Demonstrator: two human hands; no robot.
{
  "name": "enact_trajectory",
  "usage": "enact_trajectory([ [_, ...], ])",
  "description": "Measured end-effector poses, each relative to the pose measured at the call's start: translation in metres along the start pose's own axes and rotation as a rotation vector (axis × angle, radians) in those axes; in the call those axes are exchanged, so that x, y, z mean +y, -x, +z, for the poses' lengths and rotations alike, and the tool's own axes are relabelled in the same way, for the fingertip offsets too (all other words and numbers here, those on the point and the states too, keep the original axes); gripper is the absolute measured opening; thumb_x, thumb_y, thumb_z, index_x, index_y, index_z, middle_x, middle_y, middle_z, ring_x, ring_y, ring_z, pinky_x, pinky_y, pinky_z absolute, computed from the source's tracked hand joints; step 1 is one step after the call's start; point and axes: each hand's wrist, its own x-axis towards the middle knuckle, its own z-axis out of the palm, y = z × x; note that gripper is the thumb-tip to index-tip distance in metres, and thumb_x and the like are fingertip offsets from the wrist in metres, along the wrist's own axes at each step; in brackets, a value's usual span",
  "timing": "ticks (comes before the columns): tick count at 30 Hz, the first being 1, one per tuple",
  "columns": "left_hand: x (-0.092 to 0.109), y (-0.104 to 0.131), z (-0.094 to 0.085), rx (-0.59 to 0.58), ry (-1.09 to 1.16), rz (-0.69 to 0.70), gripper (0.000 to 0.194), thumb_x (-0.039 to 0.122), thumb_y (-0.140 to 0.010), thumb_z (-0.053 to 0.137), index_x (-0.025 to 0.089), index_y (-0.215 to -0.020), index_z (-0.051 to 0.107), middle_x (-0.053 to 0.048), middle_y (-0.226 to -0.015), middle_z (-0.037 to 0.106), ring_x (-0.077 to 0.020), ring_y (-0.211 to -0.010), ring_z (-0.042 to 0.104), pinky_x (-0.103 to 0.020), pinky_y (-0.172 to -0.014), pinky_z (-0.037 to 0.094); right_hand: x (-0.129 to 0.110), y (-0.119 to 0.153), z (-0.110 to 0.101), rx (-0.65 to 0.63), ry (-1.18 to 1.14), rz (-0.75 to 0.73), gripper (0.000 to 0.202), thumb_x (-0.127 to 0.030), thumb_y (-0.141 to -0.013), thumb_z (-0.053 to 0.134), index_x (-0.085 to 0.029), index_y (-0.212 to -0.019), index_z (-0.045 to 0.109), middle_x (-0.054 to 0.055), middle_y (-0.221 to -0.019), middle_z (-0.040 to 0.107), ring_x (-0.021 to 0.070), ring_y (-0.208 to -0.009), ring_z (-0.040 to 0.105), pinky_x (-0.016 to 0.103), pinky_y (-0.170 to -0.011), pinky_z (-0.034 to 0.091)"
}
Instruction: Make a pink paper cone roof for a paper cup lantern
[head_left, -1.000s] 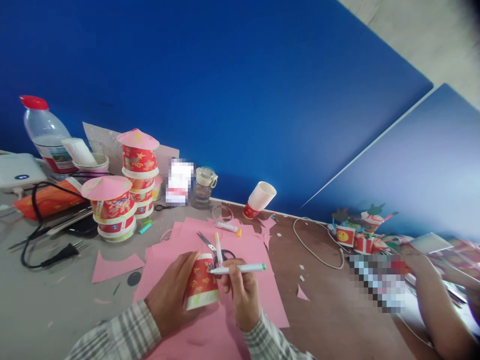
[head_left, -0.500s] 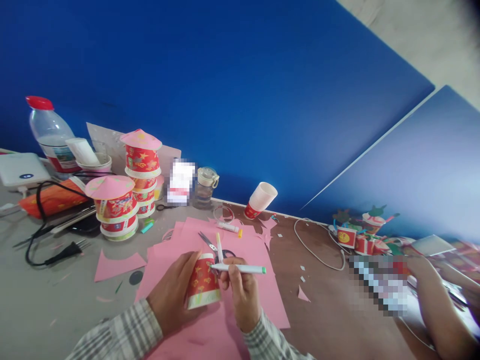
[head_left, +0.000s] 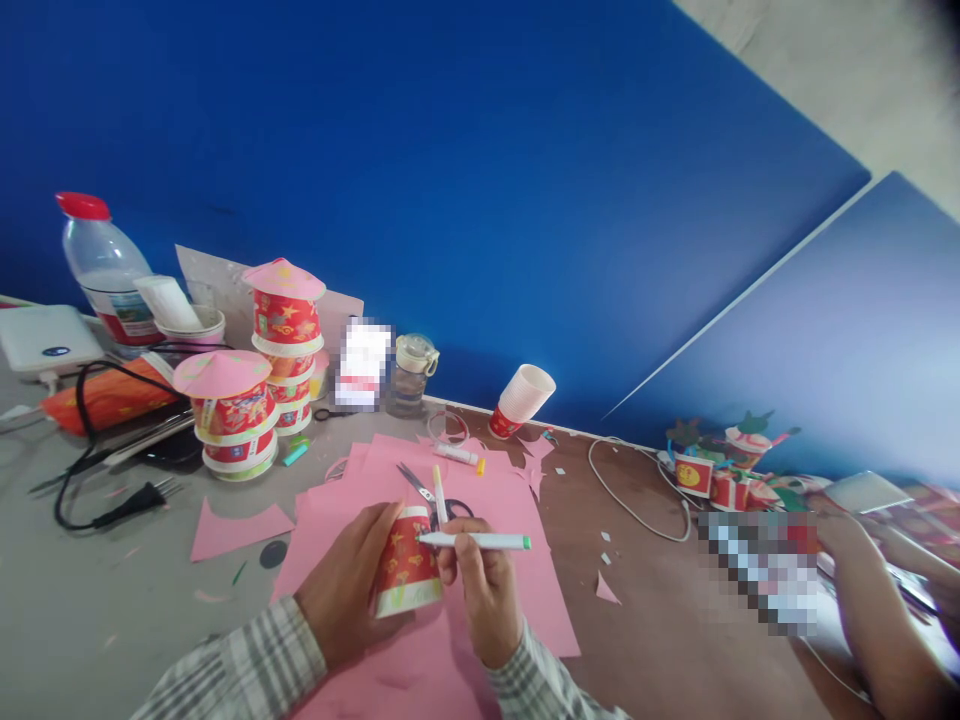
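The red paper cup [head_left: 405, 565] sits at a tilt over the pink sheets [head_left: 525, 600], gripped by the fingers of my left hand [head_left: 346, 590] — my right hand [head_left: 486, 590] pinches a green-ended white marker [head_left: 491, 541], its tip at the cup's side. Beyond, the surface [head_left: 652, 610] runs grey leftward, brown rightward, to a blue partition [head_left: 450, 200]. The label [head_left: 131, 312] on the red-capped bottle [head_left: 105, 250] is too small to read.

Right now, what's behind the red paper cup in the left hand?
Past its upper edge: scissors on pink paper. The red paper cup hides whatever lies directly behind it; the right hand covers part of the scissors.
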Motion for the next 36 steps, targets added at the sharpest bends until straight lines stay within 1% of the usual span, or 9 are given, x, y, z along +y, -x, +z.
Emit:
enact_trajectory([
  [3, -0.0002, 0.0, 0.0, -0.011, -0.003, -0.019, 0.1, 0.051, -0.047, 0.069, 0.022, -0.125, 0.015, -0.011, -0.116, 0.046, -0.0289, -0.104, 0.042, -0.043, -0.083, 0.047, 0.0, 0.0003, -0.0005, -0.003, 0.003, -0.003, 0.036, -0.052, -0.075, 0.052, -0.018, -0.076, 0.064, -0.002, -0.047, 0.056, 0.0125, -0.04, 0.048, 0.021, -0.041, 0.044],
  [11, -0.0012, -0.0011, -0.001, -0.015, 0.003, 0.003, 0.098, 0.05, -0.048, 0.068, 0.022, -0.125, 0.013, -0.01, -0.115, 0.046, -0.0284, -0.104, 0.043, -0.043, -0.082, 0.047, 0.0, 0.0023, 0.0, -0.029, -0.017, 0.029, 0.035, -0.051, -0.074, 0.053, -0.017, -0.076, 0.063, -0.003, -0.047, 0.055, 0.0119, -0.039, 0.046, 0.02, -0.039, 0.04],
  [17, -0.0008, -0.002, -0.0019, -0.038, 0.035, -0.01, 0.098, 0.051, -0.049, 0.068, 0.025, -0.125, 0.011, -0.01, -0.116, 0.044, -0.029, -0.105, 0.041, -0.045, -0.083, 0.046, 0.0004, 0.002, -0.003, -0.032, -0.034, 0.011, 0.035, -0.05, -0.076, 0.052, -0.017, -0.076, 0.063, -0.004, -0.045, 0.052, 0.0114, -0.04, 0.044, 0.021, -0.042, 0.039],
  [23, 0.0002, -0.0023, -0.0018, -0.055, 0.063, -0.03, 0.098, 0.05, -0.049, 0.068, 0.025, -0.125, 0.012, -0.01, -0.117, 0.043, -0.0288, -0.105, 0.04, -0.046, -0.084, 0.044, 0.0032, 0.0036, -0.0043, -0.035, -0.088, 0.025, 0.033, -0.049, -0.077, 0.052, -0.017, -0.074, 0.063, -0.005, -0.045, 0.05, 0.0105, -0.039, 0.042, 0.02, -0.041, 0.036],
  [28, 0.0007, -0.0018, -0.0012, -0.043, 0.053, -0.042, 0.1, 0.048, -0.046, 0.07, 0.026, -0.125, 0.012, -0.009, -0.116, 0.045, -0.0296, -0.104, 0.042, -0.046, -0.084, 0.044, 0.0016, 0.0049, -0.0035, -0.045, -0.088, 0.033, 0.034, -0.05, -0.077, 0.053, -0.017, -0.076, 0.063, -0.005, -0.044, 0.05, 0.0105, -0.039, 0.042, 0.02, -0.041, 0.036],
  [32, 0.0002, -0.0016, -0.0015, -0.054, 0.033, -0.04, 0.099, 0.048, -0.048, 0.069, 0.024, -0.125, 0.011, -0.009, -0.117, 0.043, -0.0284, -0.106, 0.04, -0.044, -0.085, 0.044, 0.0018, 0.0062, -0.0029, -0.059, -0.082, 0.028, 0.034, -0.05, -0.077, 0.052, -0.017, -0.076, 0.062, -0.005, -0.044, 0.049, 0.0105, -0.04, 0.042, 0.02, -0.042, 0.037],
  [36, 0.0004, -0.002, -0.0023, -0.071, 0.047, -0.04, 0.098, 0.048, -0.05, 0.068, 0.025, -0.125, 0.01, -0.009, -0.117, 0.042, -0.0281, -0.106, 0.04, -0.045, -0.085, 0.043, 0.0029, 0.0071, -0.0026, -0.064, -0.052, 0.022, 0.033, -0.049, -0.078, 0.052, -0.018, -0.077, 0.062, -0.005, -0.045, 0.05, 0.0107, -0.04, 0.043, 0.021, -0.043, 0.039],
])
